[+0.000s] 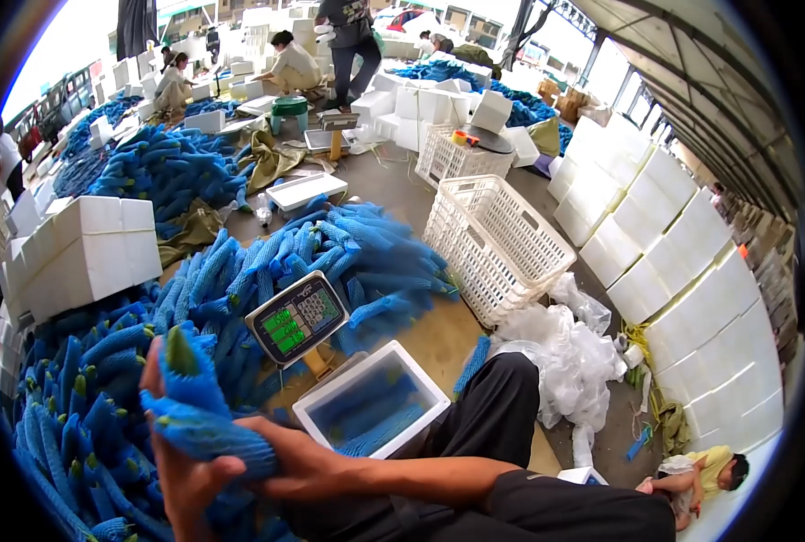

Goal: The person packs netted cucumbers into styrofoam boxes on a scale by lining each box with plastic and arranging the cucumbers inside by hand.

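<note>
Head: crate (pixel 464 257) beside blue netted bundles (pixel 330 242)

The left grip (pixel 184 474) points upward, and the right forearm (pixel 411 479) stretches leftward to a curled right grip (pixel 301 462).

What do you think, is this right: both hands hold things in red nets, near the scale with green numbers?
Not quite: the nets are blue, not red, as the head view shows. The left hand and right hand do hold them near the scale with green numbers.
</note>
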{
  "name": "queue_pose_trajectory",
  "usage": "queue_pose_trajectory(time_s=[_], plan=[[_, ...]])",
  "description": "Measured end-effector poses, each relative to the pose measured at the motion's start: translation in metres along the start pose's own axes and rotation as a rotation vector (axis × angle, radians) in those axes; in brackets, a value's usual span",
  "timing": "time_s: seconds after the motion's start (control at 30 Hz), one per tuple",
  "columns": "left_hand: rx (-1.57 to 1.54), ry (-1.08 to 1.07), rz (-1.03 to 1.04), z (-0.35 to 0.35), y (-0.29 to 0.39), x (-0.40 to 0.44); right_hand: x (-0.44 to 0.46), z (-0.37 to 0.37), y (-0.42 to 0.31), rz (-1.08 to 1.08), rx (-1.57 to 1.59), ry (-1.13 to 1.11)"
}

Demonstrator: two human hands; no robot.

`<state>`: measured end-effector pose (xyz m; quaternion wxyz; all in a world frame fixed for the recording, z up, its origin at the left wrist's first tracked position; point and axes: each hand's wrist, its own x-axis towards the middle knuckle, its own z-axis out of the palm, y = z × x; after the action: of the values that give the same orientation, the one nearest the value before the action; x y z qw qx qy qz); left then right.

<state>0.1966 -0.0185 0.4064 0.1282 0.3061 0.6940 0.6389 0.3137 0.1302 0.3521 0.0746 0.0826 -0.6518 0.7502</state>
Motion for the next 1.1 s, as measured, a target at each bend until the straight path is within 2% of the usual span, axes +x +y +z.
queue_pose_trajectory(time_s=[0.07,0.13,0.17,0.2,0.23,0.27,0.3,0.33,0.4,0.47,0.53,0.7,0.73,0.83,0.93,1.0,1.1], plan=[[-0.181,-0.152,-0.068,0.021,-0.012,0.015,-0.013,-0.026,0.011,0.054,0.074,0.006],[-0.444,-0.174,-0.090,0.043,-0.073,0.031,-0.030,-0.047,0.035,0.092,0.107,0.048],[-0.502,-0.254,-0.147,0.043,-0.109,0.041,-0.040,-0.068,0.043,0.062,-0.024,0.059],[-0.601,-0.156,-0.167,0.057,-0.137,0.054,-0.044,-0.087,0.036,0.037,-0.227,0.124],[-0.738,-0.135,-0.317,0.066,-0.141,0.044,-0.053,-0.109,0.041,0.062,-0.303,0.129],[-0.667,-0.108,-0.329,0.073,-0.125,0.048,-0.061,-0.127,0.042,0.140,-0.319,0.202],[-0.694,0.002,-0.432,0.076,-0.129,0.045,-0.068,-0.145,0.043,0.220,-0.328,0.274],[-0.838,0.078,-0.444,0.075,-0.145,0.041,-0.076,-0.164,0.043,0.299,-0.332,0.346],[-1.039,0.151,-0.431,0.062,-0.180,0.033,-0.090,-0.191,0.058,0.324,-0.695,0.546],[-1.111,0.149,-0.356,0.065,-0.185,0.027,-0.104,-0.222,0.080,0.501,-0.901,0.358],[-1.039,0.125,-0.307,0.070,-0.181,0.027,-0.107,-0.229,0.091,0.700,-1.077,0.138],[-0.902,0.134,-0.308,0.081,-0.171,0.026,-0.120,-0.227,0.186,0.475,-1.365,-0.387],[-0.867,0.149,-0.320,0.082,-0.169,0.026,-0.126,-0.224,0.201,0.488,-1.420,-0.455],[-0.738,0.177,-0.368,0.087,-0.166,0.025,-0.156,-0.218,0.239,0.321,-1.471,-0.217],[-0.591,0.186,-0.398,0.089,-0.167,0.025,-0.159,-0.218,0.243,0.234,-1.444,-0.200],[-0.520,0.159,-0.393,0.090,-0.172,0.026,-0.158,-0.213,0.244,0.277,-1.442,-0.226],[-0.552,0.205,-0.485,0.099,-0.171,0.028,-0.149,-0.215,0.245,0.251,-1.468,-0.220]])
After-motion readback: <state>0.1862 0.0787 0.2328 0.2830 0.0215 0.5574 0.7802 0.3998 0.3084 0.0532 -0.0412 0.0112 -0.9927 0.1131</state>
